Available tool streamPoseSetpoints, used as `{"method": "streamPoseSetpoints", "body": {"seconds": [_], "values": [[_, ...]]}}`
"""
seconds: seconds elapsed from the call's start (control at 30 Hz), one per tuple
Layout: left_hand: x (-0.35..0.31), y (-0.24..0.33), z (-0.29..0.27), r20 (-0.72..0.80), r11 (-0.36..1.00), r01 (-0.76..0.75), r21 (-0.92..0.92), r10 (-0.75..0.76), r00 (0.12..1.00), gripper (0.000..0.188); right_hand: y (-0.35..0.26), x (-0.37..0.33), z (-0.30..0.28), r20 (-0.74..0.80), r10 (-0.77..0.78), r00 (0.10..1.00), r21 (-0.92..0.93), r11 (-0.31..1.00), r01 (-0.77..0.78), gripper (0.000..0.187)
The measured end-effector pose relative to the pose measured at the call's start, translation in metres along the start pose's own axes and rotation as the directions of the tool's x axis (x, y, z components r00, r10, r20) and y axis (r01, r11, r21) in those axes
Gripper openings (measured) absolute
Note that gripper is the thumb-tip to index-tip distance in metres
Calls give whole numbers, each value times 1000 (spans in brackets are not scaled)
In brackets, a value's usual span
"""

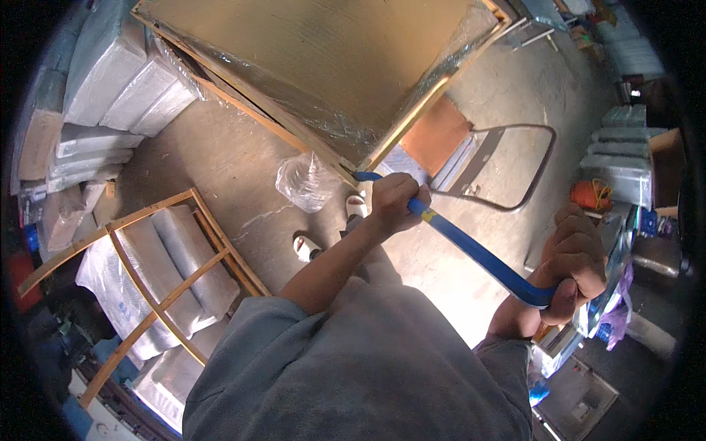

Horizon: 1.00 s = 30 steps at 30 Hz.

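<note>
Gripping: blue crowbar [471, 250], both hands
Left hand [397, 202]: clamped near tip
Right hand [570, 261]: clamped on far end
Tip: at corner of plastic-wrapped wooden crate [323, 66]
Below: concrete floor [235, 169], plastic bag [305, 182] near crate corner

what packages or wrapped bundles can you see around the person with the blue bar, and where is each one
Large crate: top centre, wood-framed, tan panel under clear film.
Grey-white wrapped blocks: stacked upper left.
Wrapped bundles: lower left, inside an open wooden frame.
Clear plastic bag: crumpled on the floor beside the crate corner.
Silvery wrapped blocks: stacked at right.
No screens or signs visible.
</note>
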<state>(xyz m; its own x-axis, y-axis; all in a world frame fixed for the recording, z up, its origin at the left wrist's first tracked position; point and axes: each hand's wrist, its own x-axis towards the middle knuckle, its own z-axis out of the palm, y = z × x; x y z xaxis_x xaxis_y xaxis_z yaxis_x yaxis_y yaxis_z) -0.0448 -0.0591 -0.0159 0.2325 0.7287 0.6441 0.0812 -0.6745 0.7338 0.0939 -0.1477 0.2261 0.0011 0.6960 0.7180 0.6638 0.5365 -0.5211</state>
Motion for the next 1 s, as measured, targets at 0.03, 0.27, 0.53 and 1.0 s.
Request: {"method": "streamPoseSetpoints", "body": {"seconds": [0.03, 0.27, 0.53, 1.0], "values": [[-2, 1, 4, 6, 999, -22, 29, 22, 1000, 29, 4, -14, -10, -35, 33, 999, -2, 999, -33, 35], [-18, 35, 3, 169, 976, -134, -169, 163, 972, 30, -57, -122, -75, -7, 113, 994, -298, 948, -110, 23], [-37, 43, 3, 384, 951, -115, -286, 223, 896, 33, -74, -160, -57, -6, 331, 944, -209, 922, -325, 31], [-101, 15, 4, 663, 957, -267, -116, 275, 697, 31, -137, -296, -1, -100, 935, -340, 852, -96, -515, 52]]}}
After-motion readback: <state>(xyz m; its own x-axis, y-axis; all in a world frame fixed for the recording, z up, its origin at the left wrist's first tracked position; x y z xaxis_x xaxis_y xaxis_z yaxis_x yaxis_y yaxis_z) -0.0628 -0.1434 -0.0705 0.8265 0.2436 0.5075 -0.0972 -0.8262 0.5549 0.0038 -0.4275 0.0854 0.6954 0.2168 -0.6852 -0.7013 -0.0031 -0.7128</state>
